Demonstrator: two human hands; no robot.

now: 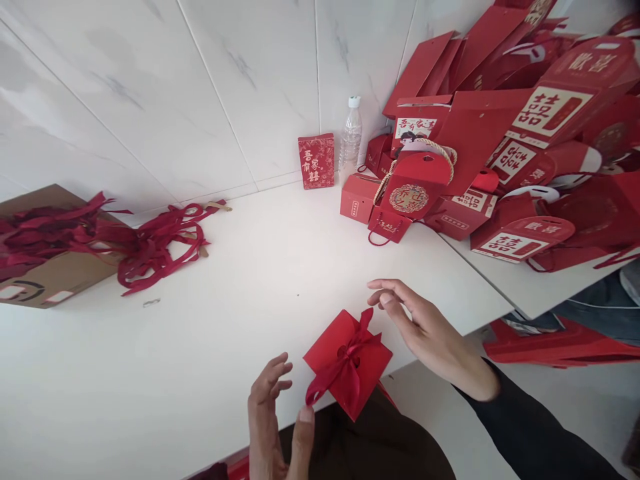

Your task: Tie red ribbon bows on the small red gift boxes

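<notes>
A red gift box sits at the front edge of the white table, turned at an angle to it. Dark red ribbon is tied in a bow across its top, with one end pointing up and a loop to the lower left. My left hand is at the box's left, fingers apart, its thumb close to the ribbon loop; whether they touch I cannot tell. To the right, my right hand hovers beside the upper corner with its fingers stretched out and nothing between them.
A cardboard box full of dark red ribbons stands at the left, with more ribbons spilling beside it. Against the wall are a small red printed box and a plastic bottle. Many red gift boxes pile up at the right.
</notes>
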